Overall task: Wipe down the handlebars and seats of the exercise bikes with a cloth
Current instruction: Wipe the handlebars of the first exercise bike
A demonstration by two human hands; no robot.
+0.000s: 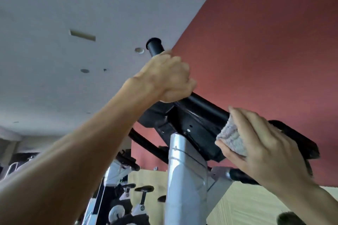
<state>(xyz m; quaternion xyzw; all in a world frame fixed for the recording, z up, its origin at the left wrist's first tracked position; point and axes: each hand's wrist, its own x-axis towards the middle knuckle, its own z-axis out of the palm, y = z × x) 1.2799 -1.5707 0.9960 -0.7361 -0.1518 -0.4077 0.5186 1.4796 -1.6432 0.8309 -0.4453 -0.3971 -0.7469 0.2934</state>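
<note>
Near the middle of a view tilted sharply upward, a person's left hand [169, 76] is wrapped around a black handlebar [204, 105], fingers curled over the far side and the back of the hand facing the camera. Above this hand the bar's open round end pokes out toward a pale grey ceiling [64, 14]. Below the hand the bar runs down to the right, where the right hand [259, 144] holds a pale folded cloth [232, 137] against it. The right thumb sits under the cloth on the near side and the fingers bend over the top, so the cloth is pinched between hand and bar. Only the left edge of the cloth shows; the rest is hidden under the palm. Past the right hand, a dark padded part [296, 137] of the same bike sticks out to the right; its exact form is hard to tell.

Under the handlebar, a black bracket joins a thick silver post [184, 179] that drops to the bottom edge. A dull red wall [265, 33] fills the upper right, with a light wood panel [247, 204] beneath it. Far off at lower left stand more exercise bikes [128, 204] with small black seats [144, 188], silver frames and white wheel covers. Both bare forearms reach in from the lower corners
</note>
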